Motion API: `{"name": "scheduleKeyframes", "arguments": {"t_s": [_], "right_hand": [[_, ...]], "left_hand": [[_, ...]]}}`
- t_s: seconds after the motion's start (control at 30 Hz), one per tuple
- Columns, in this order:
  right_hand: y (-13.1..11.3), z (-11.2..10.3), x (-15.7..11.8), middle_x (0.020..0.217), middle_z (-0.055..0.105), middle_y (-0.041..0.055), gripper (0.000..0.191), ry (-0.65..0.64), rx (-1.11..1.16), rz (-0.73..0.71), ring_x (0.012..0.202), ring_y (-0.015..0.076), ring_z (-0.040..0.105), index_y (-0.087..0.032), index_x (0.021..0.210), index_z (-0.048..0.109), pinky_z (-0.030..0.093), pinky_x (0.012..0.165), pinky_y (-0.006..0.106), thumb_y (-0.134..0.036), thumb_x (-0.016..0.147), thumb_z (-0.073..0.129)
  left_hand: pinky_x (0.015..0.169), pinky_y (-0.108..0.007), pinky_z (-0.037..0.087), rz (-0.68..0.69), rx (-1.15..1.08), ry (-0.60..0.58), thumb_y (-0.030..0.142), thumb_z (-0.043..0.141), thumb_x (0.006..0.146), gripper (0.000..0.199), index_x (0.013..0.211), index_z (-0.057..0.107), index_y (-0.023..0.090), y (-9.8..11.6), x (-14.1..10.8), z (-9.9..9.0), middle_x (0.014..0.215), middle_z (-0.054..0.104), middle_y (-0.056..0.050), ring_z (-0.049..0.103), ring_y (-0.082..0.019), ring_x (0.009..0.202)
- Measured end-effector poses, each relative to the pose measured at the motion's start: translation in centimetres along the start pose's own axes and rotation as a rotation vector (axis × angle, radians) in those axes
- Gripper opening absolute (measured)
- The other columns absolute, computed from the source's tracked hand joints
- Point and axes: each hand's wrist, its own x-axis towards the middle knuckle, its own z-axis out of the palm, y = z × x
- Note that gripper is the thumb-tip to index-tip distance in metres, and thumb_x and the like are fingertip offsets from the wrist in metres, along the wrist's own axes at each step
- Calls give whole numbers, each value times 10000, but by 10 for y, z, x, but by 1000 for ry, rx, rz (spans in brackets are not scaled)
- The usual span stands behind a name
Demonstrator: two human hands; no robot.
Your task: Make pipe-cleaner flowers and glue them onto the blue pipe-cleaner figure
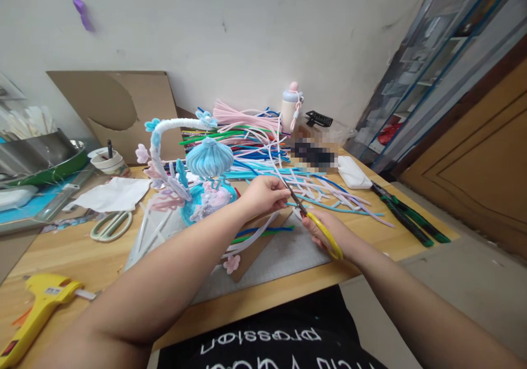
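My left hand (pixel 267 197) is closed in a pinch over the middle of the table. A thin pale pipe cleaner (pixel 273 157) rises from its fingertips; the gripped end is hidden. In my right hand (pixel 329 230) are scissors with yellow handles (pixel 323 231), their blades pointing up and left, close beside the left fingertips. Left of my hands stands a pipe-cleaner lamp shape with a blue shade (pixel 209 157), a curved white stem (pixel 154 144) and a round blue base (pixel 189 207). Below my left wrist lies a small pink flower (pixel 231 263).
Many coloured pipe cleaners (pixel 247 122) are heaped at the back near a bottle (pixel 289 108). Green-handled pliers (pixel 405 215) lie right. A yellow glue gun (pixel 45 303) and pale-handled scissors (pixel 111 226) lie left. Cardboard (pixel 150 100) leans against the wall.
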Motion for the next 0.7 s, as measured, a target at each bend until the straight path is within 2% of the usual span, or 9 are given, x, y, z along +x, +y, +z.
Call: {"name": "scheduleKeyframes", "arguments": {"t_s": [0.17,0.33,0.43,0.5,0.6,0.7], "right_hand": [[6,3,5,512,339,-52,458,60,-43,35,434,102,356,-209,617,434,282,418,224,-628,788,504],[9,-1,10,488,340,-64,445,53,-6,110,401,104,373,-217,641,408,270,404,221,-627,795,491],[10,-7,12,486,357,-62,454,70,-37,74,429,112,394,-217,650,397,286,430,222,-640,802,465],[10,-13,15,536,452,-33,448,109,-201,42,505,133,452,-208,667,444,315,479,230,-634,803,466],[6,-21,21,779,627,57,396,198,-567,145,690,204,559,-195,802,568,352,559,264,-586,798,503],[3,-25,28,953,653,129,334,195,-771,225,807,253,598,-171,908,626,377,619,298,-473,808,521]], "left_hand": [[449,-155,439,21,6,21,95,648,787,228,573,575,126,-3,1,0,463,600,20,571,-71,417],[460,-162,435,55,-3,60,161,693,756,187,602,591,131,-8,-3,-4,468,598,31,566,-75,434],[476,-171,445,77,-21,74,238,743,713,204,620,594,134,-8,-10,-8,491,610,31,569,-79,457],[503,-185,472,83,-42,69,266,755,694,206,649,604,133,-6,-19,-10,530,635,23,588,-85,484],[562,-207,509,84,-72,44,281,746,691,190,696,634,128,-2,-40,-12,617,684,-5,623,-95,540],[579,-212,513,78,-86,34,299,736,697,191,745,658,132,1,-74,-19,633,695,-14,638,-104,565]]}}
